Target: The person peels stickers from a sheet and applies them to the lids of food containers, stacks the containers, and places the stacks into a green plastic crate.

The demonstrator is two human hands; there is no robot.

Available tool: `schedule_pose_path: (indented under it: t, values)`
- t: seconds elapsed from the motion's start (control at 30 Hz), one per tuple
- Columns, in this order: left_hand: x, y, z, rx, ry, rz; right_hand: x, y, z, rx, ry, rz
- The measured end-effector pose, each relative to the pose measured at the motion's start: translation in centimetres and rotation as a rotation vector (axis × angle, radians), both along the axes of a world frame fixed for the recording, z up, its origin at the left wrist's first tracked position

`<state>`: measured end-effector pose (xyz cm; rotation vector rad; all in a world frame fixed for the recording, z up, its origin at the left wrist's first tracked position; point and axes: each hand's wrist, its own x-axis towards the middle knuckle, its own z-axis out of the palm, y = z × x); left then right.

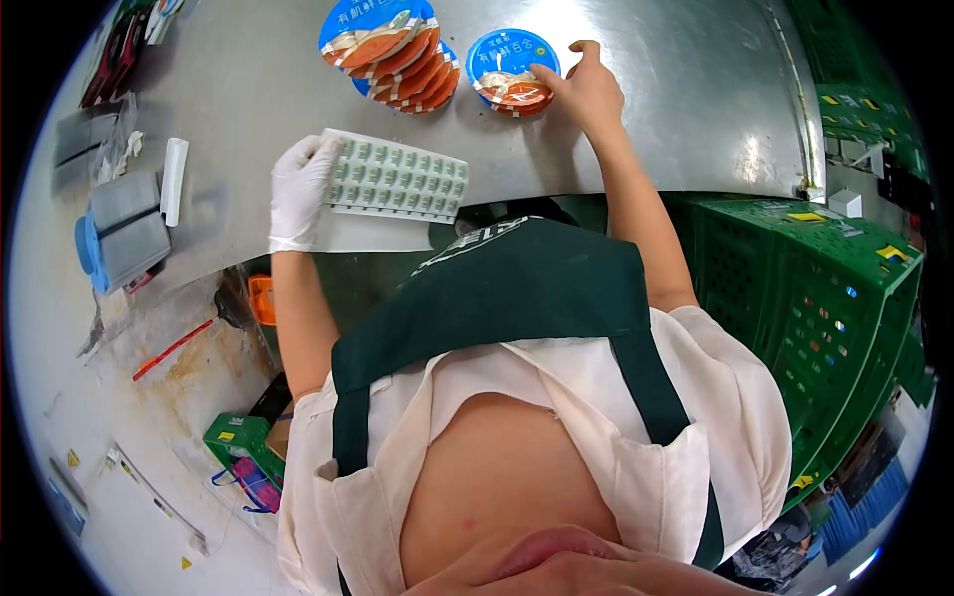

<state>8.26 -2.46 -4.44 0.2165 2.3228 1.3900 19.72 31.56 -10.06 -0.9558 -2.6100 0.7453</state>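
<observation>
My left hand (301, 194), in a white glove, is closed on the left edge of a sheet of small green-printed stickers (397, 179). White backing paper (368, 234) shows below the sheet, near the table's front edge. My bare right hand (588, 87) has its fingers apart at the right side of a round blue-and-orange package (513, 72); the thumb rests on the package's top. Left of that package, several similar packages (393, 55) lie in an overlapping stack.
The metal table (696, 99) reaches across the front. Grey bins (129, 214) and a white strip (174, 182) are at the left. Green crates (825, 308) stand at the right, and a smaller green crate (238, 435) sits low on the left.
</observation>
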Motion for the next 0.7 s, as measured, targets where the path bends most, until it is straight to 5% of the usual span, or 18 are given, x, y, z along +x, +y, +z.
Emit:
schedule_pose_path:
  t: [0.03,0.17,0.47,0.7]
  values:
    - [-1.0,-1.2,-0.1,-0.004,0.029,0.008,-0.3,0.1,0.6,-0.152,-0.175,0.006]
    - [-6.1,-5.4,0.6,-0.079,-0.101,0.052,-1.0,0.7,-3.2,-0.263,0.09,0.09]
    - [-15.7,-8.9,-2.8,-0.211,0.056,-0.069,-0.8,0.3,-3.5,-0.196,0.164,0.117]
    - [-19.9,-8.9,-5.1,-0.221,-0.158,-0.253,-0.8,0.4,-4.7,-0.043,0.073,0.011]
